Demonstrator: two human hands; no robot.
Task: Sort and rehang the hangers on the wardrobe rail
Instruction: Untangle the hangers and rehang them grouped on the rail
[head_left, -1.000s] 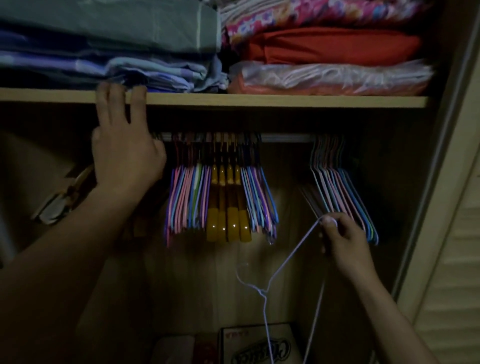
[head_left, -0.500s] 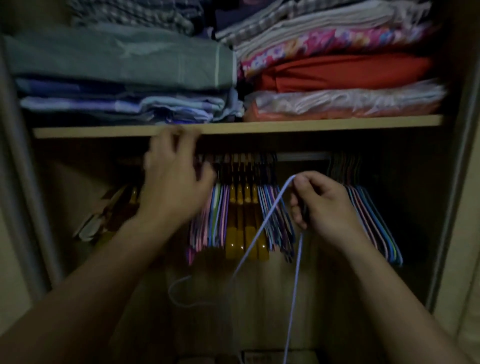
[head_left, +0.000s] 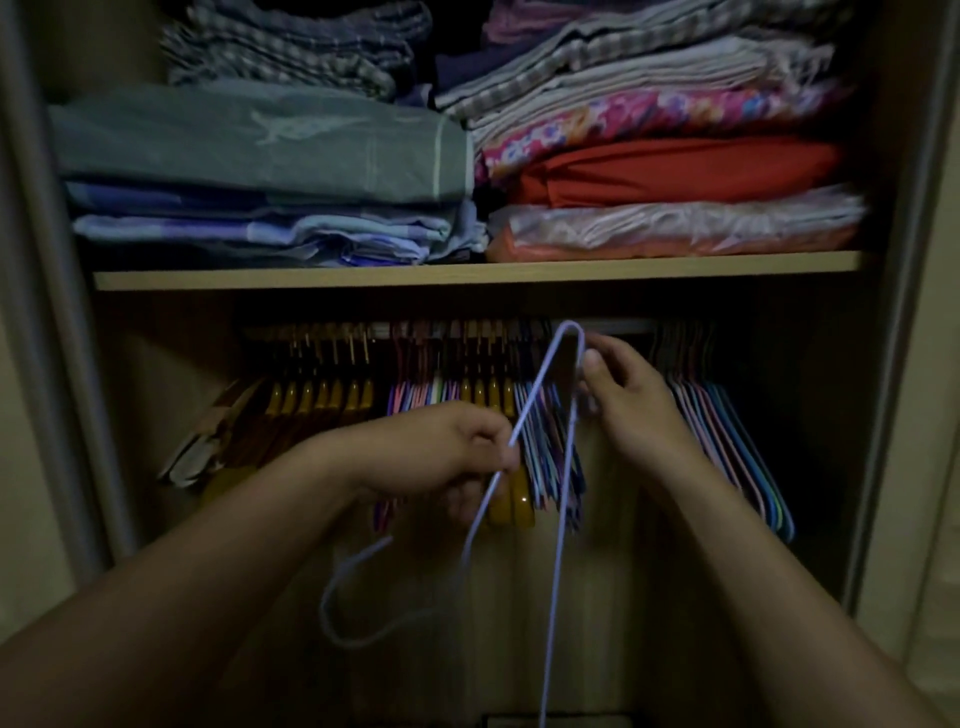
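Your left hand pinches one arm of the lilac hanger, right hand pinching its bent corner just under the rail, in the gap between hung bunches.

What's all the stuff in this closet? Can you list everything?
Lilac wire hanger: one, off the rail, held in front with its hook low.
Yellow hangers: several, left on rail.
Coloured thin hangers: two bunches, middle and right.
Folded cloths: two stacks, grey-green, blue, red, flowery, on shelf.
Left hand: grips the lilac hanger's arm.
Right hand: pinches its upper bend.
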